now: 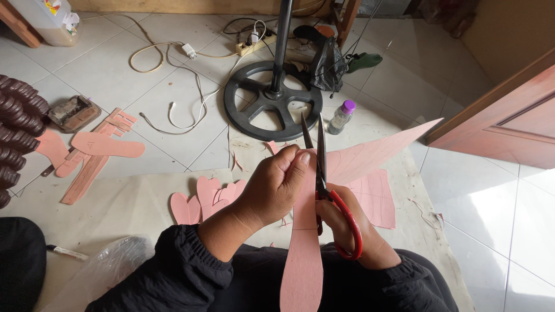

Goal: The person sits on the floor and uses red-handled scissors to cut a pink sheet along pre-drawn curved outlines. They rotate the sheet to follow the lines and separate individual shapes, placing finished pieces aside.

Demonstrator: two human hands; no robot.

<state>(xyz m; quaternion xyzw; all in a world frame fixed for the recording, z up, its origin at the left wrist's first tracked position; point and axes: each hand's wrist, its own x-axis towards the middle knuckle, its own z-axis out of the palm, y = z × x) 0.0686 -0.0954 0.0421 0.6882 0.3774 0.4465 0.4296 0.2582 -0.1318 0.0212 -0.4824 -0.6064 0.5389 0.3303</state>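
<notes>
My left hand (277, 182) pinches the top of a long pink sole-shaped strip (303, 254) that hangs down toward my lap. My right hand (347, 228) grips red-handled scissors (346, 222), their blades (315, 141) open and pointing away from me along the strip's edge. The strip is still joined to a large pink sheet (376, 153) that spreads to the right. Both arms wear black sleeves.
Cut pink shapes (205, 199) lie on a beige mat (115, 202) to my left. More pink cut-outs (107, 144) sit on the tiled floor. Ahead stand a black fan base (272, 98), a small bottle (341, 115), cables and a power strip (254, 43). A wooden door (509, 115) is right.
</notes>
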